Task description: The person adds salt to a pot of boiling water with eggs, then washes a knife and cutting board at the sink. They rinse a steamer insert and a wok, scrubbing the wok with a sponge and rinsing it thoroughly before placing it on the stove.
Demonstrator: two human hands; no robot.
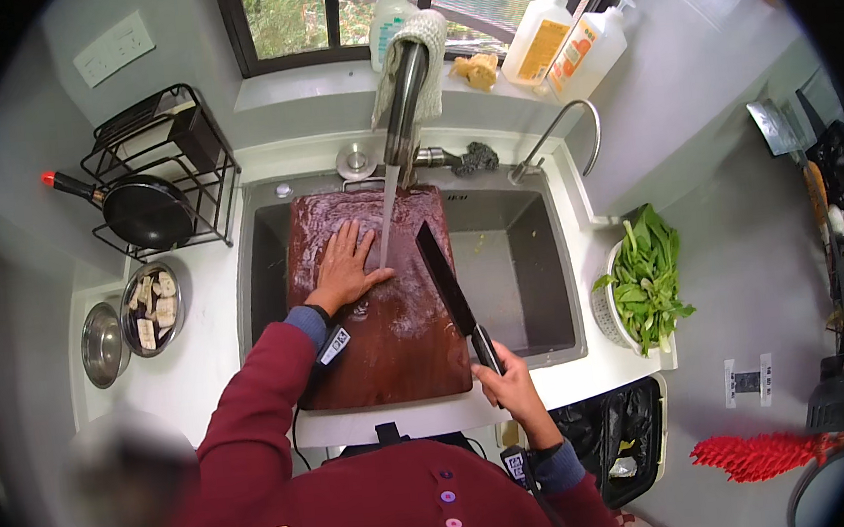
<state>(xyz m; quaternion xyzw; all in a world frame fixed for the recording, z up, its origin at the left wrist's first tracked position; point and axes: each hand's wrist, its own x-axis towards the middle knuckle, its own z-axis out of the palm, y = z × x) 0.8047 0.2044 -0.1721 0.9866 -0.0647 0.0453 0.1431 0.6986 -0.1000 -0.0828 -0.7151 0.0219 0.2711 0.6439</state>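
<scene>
A large reddish-brown wooden cutting board [401, 363] lies across the left part of the grey sink [521, 277], its surface wet. My left hand [347, 266] rests flat on the board, fingers spread. From the faucet [406, 107] a stream of water [388, 217] falls beside my left thumb. My right hand [509, 382] grips the black handle of a kitchen knife [444, 280]. The knife's dark blade points up and away, over the board's right edge; whether it touches the board I cannot tell.
On the left counter are a metal bowl of cut eggplant [157, 311], a second metal bowl [104, 345] and a black rack [215, 184] with a small frying pan [148, 214]. Leafy greens [646, 281] fill a white basket at right. A lined trash bin [614, 435] stands below.
</scene>
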